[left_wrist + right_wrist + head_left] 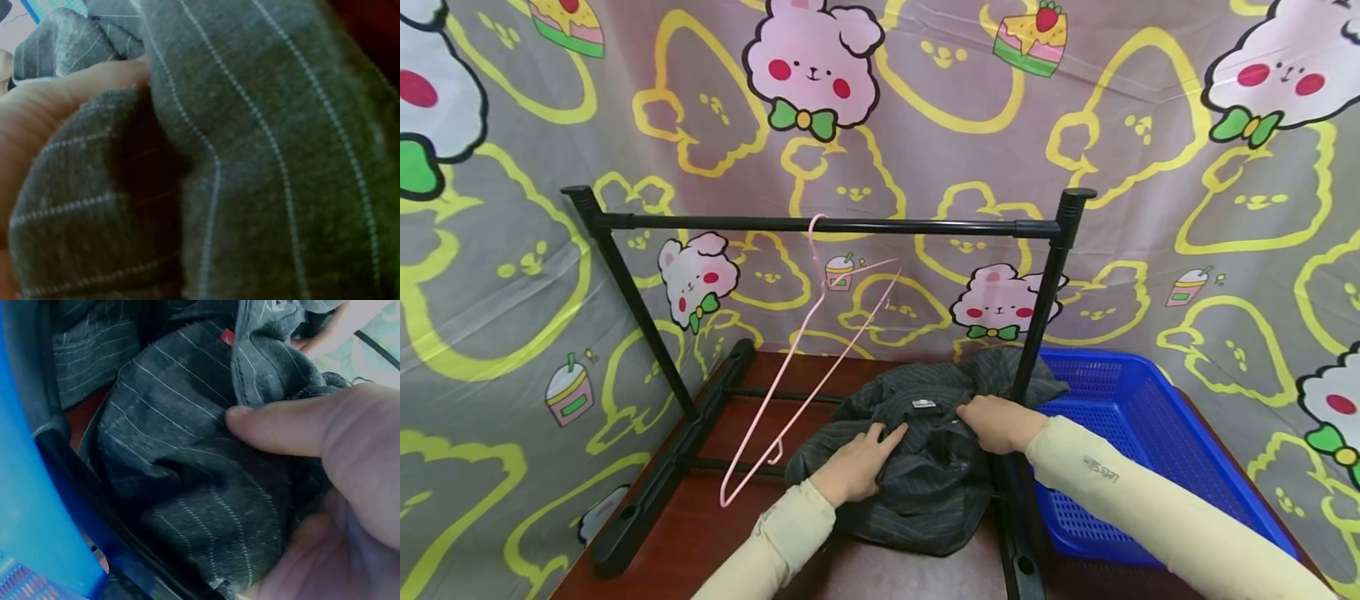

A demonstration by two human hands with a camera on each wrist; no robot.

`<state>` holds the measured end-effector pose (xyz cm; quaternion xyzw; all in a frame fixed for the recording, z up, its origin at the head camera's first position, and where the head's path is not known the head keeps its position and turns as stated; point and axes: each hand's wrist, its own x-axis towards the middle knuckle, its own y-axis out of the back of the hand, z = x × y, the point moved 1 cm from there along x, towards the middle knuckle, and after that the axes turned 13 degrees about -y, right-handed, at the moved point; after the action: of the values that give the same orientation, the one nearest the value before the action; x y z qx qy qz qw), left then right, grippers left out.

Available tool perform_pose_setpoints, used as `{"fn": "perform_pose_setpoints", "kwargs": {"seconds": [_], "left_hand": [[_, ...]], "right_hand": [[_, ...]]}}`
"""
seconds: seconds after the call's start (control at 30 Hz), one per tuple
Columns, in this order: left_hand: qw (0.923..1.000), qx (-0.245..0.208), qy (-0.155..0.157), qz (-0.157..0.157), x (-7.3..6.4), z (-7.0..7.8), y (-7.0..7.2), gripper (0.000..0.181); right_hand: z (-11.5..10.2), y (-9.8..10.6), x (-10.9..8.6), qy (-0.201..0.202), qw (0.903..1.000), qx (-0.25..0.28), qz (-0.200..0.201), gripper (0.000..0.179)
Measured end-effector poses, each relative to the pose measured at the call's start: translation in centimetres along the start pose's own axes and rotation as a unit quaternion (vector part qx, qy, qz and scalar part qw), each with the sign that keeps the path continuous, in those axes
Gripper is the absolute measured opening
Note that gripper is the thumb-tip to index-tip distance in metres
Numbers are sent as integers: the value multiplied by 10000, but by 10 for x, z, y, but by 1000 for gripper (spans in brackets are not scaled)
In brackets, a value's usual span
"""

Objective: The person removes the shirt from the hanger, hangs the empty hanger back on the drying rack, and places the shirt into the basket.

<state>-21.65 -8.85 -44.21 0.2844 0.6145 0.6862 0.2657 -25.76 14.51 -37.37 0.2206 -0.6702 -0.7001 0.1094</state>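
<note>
I count one striped garment point(925, 500), one hanger point(772, 392), one rack point(910, 226) and one basket point(1157, 433)

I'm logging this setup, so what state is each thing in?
Dark striped garment: crumpled on the table
Pink hanger: hooked over the rail, bare, turned at an angle
Black rack: upright
Blue basket: upright, open-topped
Left grip: on the garment, hold unclear
Right grip: pinching the garment
Patterned backdrop: hung, creased
</note>
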Motion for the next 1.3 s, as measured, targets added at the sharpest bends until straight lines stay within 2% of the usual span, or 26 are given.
{"fn": "perform_pose_setpoints", "kwargs": {"seconds": [0.2, 0.3, 0.47, 0.6, 0.67, 0.77, 0.9, 1.0, 1.17, 1.3], "left_hand": [[9995, 6, -134, 271, -2, -3, 2, 94], [9985, -116, -144, 511, -2, -6, 3, 93], [9934, -489, 35, 1038, -1, -11, 7, 88], [9855, -605, 320, 1552, -2, -15, 9, 81], [9819, -629, 437, 1734, -1, -16, 10, 83], [9821, -519, 552, 1724, 0, -17, 12, 94], [9874, -132, 610, 1451, 3, -17, 15, 107], [9904, -9, 640, 1225, 6, -17, 17, 111], [9933, -197, 686, 909, 13, -17, 17, 119], [9949, -376, 629, 688, 19, -17, 17, 124]], "right_hand": [[2, 2, -8, 524, 9970, 377, 422, 25], [3, 4, -12, 738, 9929, 642, 676, 25], [4, 10, -22, 964, 9826, 1075, 1165, 24], [3, 14, -31, 967, 9754, 1305, 1489, 26], [2, 16, -35, 1003, 9712, 1493, 1562, 26], [0, 18, -41, 1201, 9632, 1851, 1534, 22], [-2, 18, -47, 1405, 9508, 2456, 1263, 26], [-2, 19, -50, 1390, 9358, 3123, 860, 31], [-1, 23, -55, 1354, 8950, 4250, 47, 26], [-2, 24, -57, 1724, 8613, 4762, -419, 26]]}}
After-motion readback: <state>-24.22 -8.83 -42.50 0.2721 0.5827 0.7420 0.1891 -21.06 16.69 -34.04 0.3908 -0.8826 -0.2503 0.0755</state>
